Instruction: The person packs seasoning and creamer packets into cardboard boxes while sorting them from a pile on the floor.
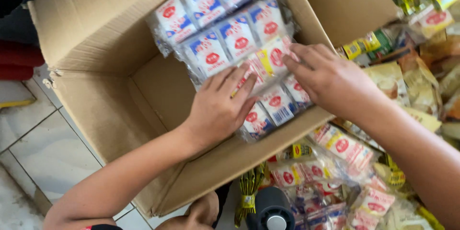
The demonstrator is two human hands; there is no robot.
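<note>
- While both palms press on it, the clear-wrapped bundle of red-and-white sachets point(268, 100) lies inside the cardboard box point(96, 33), long axis running from 11 to 5 o'clock.
- I see my left hand point(221, 108) flat at its 7 o'clock end, fingers spread, gripping nothing.
- My right hand point(326, 79) rests at 3 o'clock, fingertips on the wrap, equally near.
- Loose snack packets point(345, 148) crowd outside toward 4 o'clock.

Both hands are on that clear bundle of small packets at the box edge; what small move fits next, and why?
Probably ease the bundle down into the cardboard box: its near end overhangs the box's near wall, while the left hand and right hand press flat on top.
</note>
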